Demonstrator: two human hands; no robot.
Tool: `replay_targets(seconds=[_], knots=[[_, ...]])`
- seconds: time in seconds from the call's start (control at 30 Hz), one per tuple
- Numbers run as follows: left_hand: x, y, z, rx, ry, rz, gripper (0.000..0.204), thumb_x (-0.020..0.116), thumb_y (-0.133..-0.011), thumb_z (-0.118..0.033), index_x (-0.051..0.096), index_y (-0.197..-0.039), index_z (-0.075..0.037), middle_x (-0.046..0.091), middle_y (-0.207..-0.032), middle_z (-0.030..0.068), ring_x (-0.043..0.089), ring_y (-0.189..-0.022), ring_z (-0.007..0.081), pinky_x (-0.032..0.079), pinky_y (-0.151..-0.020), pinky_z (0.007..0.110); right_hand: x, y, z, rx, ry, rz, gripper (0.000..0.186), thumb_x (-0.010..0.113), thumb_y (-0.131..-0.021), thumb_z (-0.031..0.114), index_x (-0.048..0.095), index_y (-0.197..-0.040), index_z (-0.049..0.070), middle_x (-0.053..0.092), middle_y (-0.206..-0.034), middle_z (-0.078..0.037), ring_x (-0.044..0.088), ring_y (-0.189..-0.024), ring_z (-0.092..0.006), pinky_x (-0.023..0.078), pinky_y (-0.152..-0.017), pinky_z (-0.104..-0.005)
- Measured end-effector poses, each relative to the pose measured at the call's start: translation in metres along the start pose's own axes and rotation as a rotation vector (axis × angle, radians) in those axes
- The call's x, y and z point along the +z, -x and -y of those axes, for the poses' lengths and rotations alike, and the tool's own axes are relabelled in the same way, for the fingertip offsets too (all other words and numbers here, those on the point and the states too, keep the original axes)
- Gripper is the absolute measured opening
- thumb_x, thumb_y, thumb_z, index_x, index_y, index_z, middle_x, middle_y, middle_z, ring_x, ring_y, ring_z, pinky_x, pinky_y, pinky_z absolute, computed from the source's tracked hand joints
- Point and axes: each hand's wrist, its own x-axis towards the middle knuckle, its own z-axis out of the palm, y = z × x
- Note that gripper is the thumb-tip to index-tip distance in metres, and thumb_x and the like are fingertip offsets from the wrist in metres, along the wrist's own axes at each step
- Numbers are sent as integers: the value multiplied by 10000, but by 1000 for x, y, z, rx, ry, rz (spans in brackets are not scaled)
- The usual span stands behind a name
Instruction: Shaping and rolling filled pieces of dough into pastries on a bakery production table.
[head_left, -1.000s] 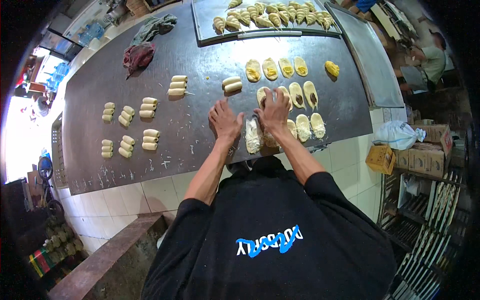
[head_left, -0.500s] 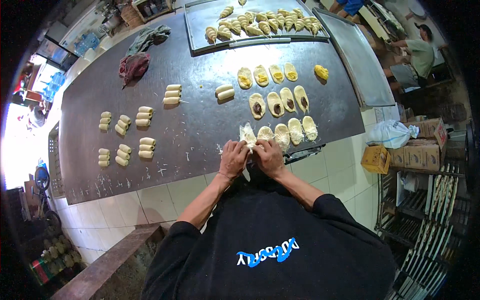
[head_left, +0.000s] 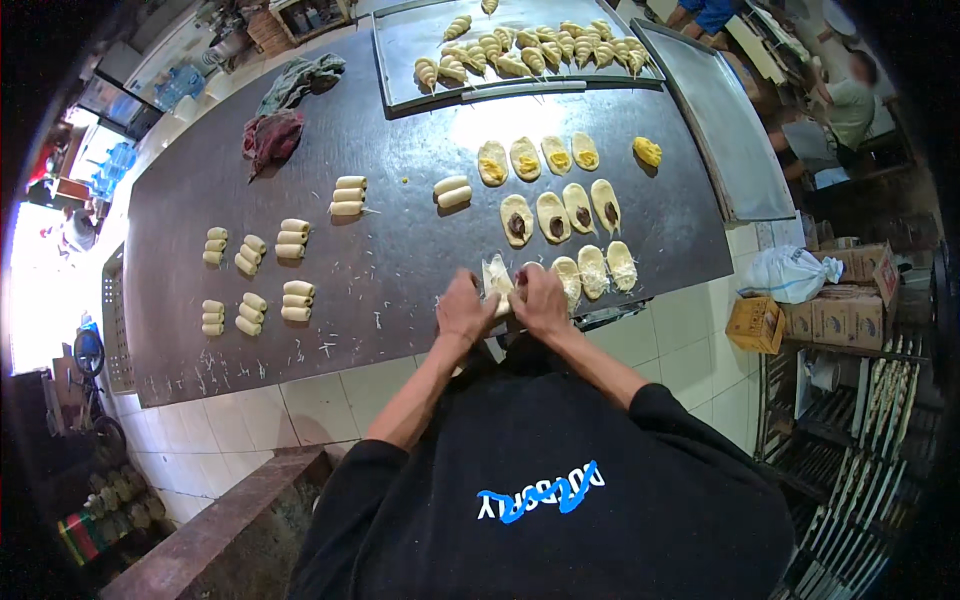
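At the table's near edge lies a flattened dough piece (head_left: 496, 277) with pale shreds on it. My left hand (head_left: 466, 310) is closed at its left side, fingers bent. On the other side my right hand (head_left: 542, 303) pinches its near right edge; the fingertips are partly hidden. To the right are several dough ovals topped with white shreds (head_left: 593, 273), one partly covered by my right hand. Beyond them lie ovals with dark brown filling (head_left: 551, 214), then ovals with yellow filling (head_left: 524, 158). A yellow lump (head_left: 647, 151) sits to their right.
Rolled dough pieces (head_left: 293, 239) stand in small groups on the left of the dark table (head_left: 400, 270), among scattered shreds. Crumpled cloths (head_left: 272, 137) lie farther back. A tray (head_left: 420, 60) of twisted dough and a bare metal tray (head_left: 715, 140) are at the far side.
My hands have moved slightly apart and their fingers are more raised, showing more of the dough piece between them. The whole view has shifted slightly.
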Motion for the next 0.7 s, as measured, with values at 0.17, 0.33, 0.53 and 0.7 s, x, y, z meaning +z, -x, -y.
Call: replay_targets(seconds=[0.17, 0.33, 0.53, 0.7], knots=[[-9, -15, 17, 7, -67, 40, 239, 679, -844, -265, 585, -965, -81, 639, -997, 174, 638, -921, 368, 504, -736, 467, -11, -12, -3, 51, 59, 184, 181, 682, -763, 91, 653, -937, 50, 666, -904, -153, 590, -795, -342, 457, -755, -431], [10, 6, 20, 509, -182, -13, 161, 613, -893, -182, 587, -1009, -73, 607, -917, 148, 621, -782, 363, 495, -666, 437, -11, 7, -23, -388, 12, 115, 239, 702, -775, 161, 703, -1012, 127, 653, -1030, -96, 562, -916, -302, 458, -814, -405], [-1, -71, 25, 332, -227, -338, 123, 586, -902, -166, 583, -992, -83, 581, -922, 151, 614, -810, 359, 515, -681, 438, 4, -57, -18, -326, 127, -33, 184, 706, -795, 198, 708, -966, 130, 602, -1014, -83, 535, -911, -289, 442, -809, -416], [2, -46, 19, 544, -35, -203, 112, 536, -932, -179, 570, -990, -90, 588, -956, 145, 618, -855, 369, 525, -688, 447, -4, -33, -23, -474, 115, -50, 164, 706, -784, 202, 704, -941, 155, 567, -1021, -88, 524, -910, -310, 452, -802, -419]])
